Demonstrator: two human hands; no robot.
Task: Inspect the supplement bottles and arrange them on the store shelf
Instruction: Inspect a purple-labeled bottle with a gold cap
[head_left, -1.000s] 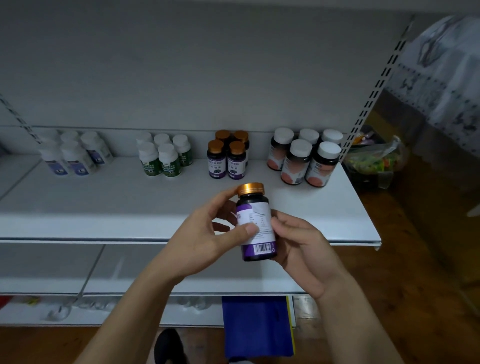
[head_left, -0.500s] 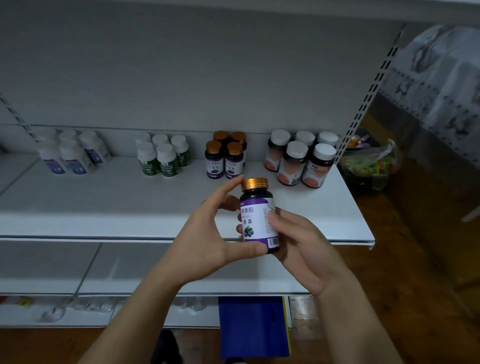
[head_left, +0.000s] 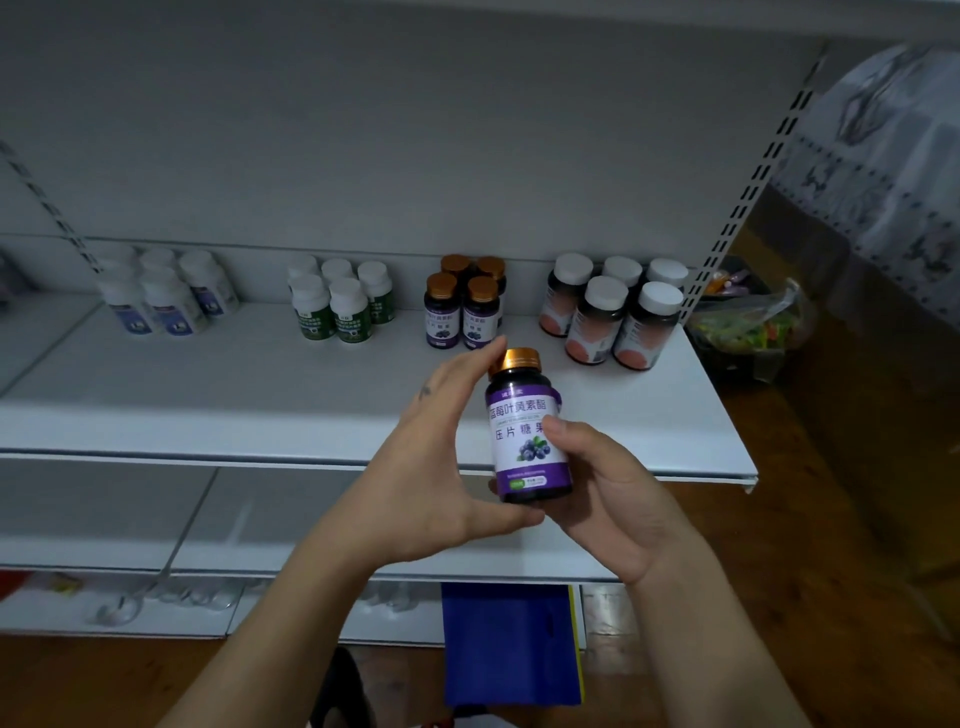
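Gold-capped blueberry supplement bottle, upright, label facing me, above the front edge of the white shelf | my left hand pinches it cap-to-base from 9 o'clock | my right hand clasps it from 4 o'clock | four matching bottles at 12 o'clock

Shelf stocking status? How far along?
Done: four groups stand at the back of the shelf: blue-label bottles, green-label bottles, purple-label bottles, orange-label bottles. In hand: left hand and right hand hold one gold-capped purple bottle, front label facing the camera, apparently under inspection. Left: set it down, likely with the matching purple-label bottles.
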